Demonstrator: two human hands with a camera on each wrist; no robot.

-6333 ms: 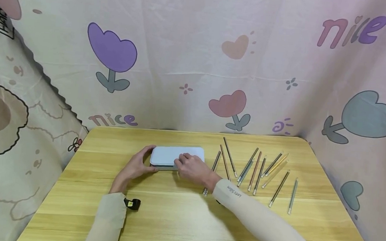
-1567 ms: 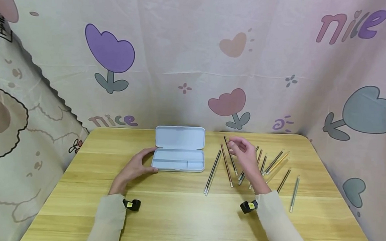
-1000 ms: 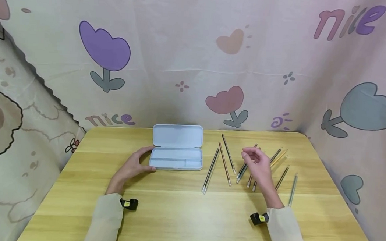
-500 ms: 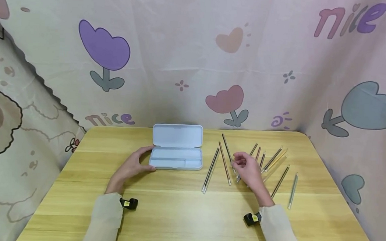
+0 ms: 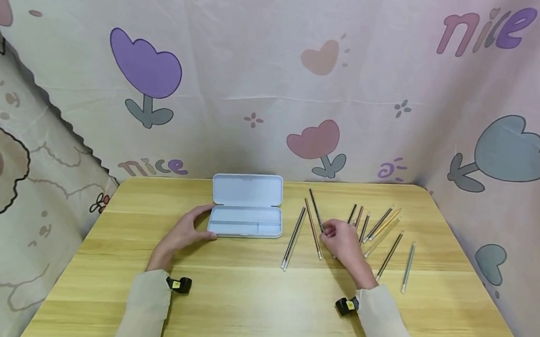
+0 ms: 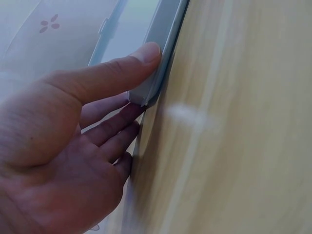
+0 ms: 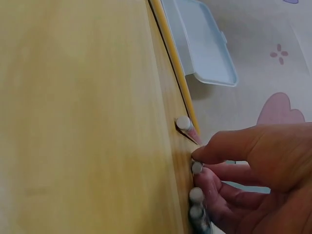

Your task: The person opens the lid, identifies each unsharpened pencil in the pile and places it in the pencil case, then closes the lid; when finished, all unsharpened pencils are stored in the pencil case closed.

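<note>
A light blue pencil case (image 5: 245, 229) lies with its lid (image 5: 247, 190) raised at the back. Its tray has a long divider and a small compartment at the right. My left hand (image 5: 183, 235) holds the case's left end, thumb at the front and fingers round the back; the left wrist view shows the thumb (image 6: 117, 73) on the wall. To the right, my right hand (image 5: 345, 245) pinches the eraser end of a dark pencil (image 5: 316, 208) between thumb and finger. In the right wrist view, that pencil's end (image 7: 197, 167) shows between the fingertips.
A reddish pencil (image 5: 313, 228) and a pair of pencils (image 5: 293, 237) lie between case and right hand. More pencils, including a yellow one (image 5: 386, 223) and a grey-green one (image 5: 408, 267), are spread to the right. A patterned curtain (image 5: 238, 84) hangs behind the table (image 5: 252, 301).
The case, shut at first, now has its lid up. My right hand left it, passed over the pencils, then came back left and down onto the dark pencil. The left hand stays at the case.
</note>
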